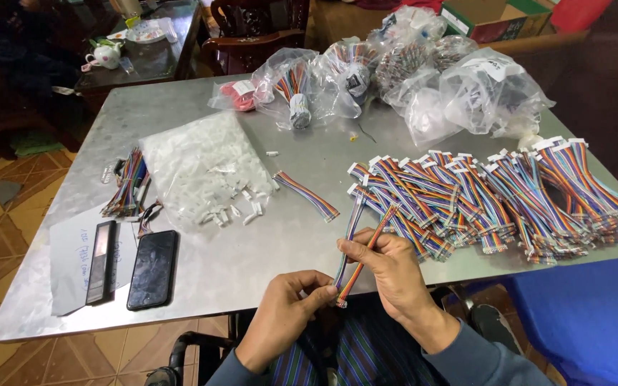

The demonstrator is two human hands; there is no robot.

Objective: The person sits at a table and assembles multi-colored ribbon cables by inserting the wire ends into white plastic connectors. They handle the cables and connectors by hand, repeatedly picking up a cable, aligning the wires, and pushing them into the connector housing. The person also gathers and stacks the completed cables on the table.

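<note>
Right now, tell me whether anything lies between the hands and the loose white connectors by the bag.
Nothing visible does. The hands hold a rainbow ribbon cable at the table's near edge; bare metal tabletop separates them from the white connectors.

Both hands, the left hand (280, 314) and the right hand (388, 268), are bare, with no rings or gloves showing; each forearm ends in a grey-blue long sleeve (477, 357), and dark striped cloth covers the lap
</note>
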